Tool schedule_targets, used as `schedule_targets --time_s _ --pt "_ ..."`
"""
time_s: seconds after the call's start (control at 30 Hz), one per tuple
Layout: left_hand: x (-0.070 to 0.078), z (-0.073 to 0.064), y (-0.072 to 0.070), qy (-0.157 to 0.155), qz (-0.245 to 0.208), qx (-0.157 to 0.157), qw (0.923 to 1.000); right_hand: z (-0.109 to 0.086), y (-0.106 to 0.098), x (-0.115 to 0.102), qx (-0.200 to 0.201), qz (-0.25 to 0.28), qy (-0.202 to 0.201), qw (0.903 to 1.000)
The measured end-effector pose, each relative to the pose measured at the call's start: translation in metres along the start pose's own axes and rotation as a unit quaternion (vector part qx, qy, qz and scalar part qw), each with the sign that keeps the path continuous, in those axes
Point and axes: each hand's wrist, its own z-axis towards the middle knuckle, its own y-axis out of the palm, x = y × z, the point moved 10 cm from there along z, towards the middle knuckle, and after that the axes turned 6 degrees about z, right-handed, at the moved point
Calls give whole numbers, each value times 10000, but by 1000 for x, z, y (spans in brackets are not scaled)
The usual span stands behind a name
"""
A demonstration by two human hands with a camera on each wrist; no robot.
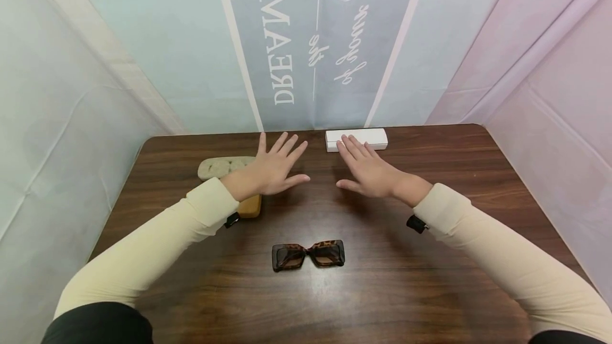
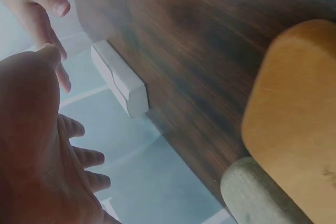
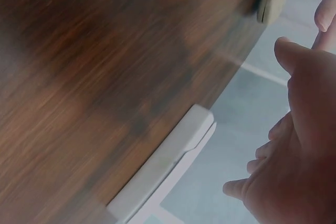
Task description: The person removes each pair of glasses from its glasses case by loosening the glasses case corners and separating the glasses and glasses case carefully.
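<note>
Both hands' grip wide and holding nothing, left hand (image 1: 272, 171), right hand (image 1: 370, 171), frame center, white case (image 1: 356, 139) long axis left-right under right fingertips, sunglasses (image 1: 308, 254) lower center on counter (image 1: 430, 280)

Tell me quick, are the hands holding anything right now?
Left hand: open, fingers spread, holding nothing.
Right hand: open, fingers straight, holding nothing; whether it touches the white case cannot be told.

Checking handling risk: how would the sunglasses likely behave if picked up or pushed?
The sunglasses look like stiff, folded plastic, so probably light and rigid. Lying flat on the smooth table, they would likely slide, not roll. The lenses could scratch.
</note>
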Motion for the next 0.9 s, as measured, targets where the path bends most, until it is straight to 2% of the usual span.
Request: schedule_targets --time_s 0.33,0.5,0.63,0.9 --pt "-2 -26 7 77 -177 89 9998 -1 5 -24 5 21 -291 9996" --pt "-13 -42 17 -47 -127 107 9999 2 9 -35 -179 9 -321 9993" --pt "-22 -56 18 -127 -174 236 9995 5 13 -44 -283 42 -372 9989" --pt "-27 -77 20 -167 -377 71 9991 11 16 -61 -386 27 -508 9980"
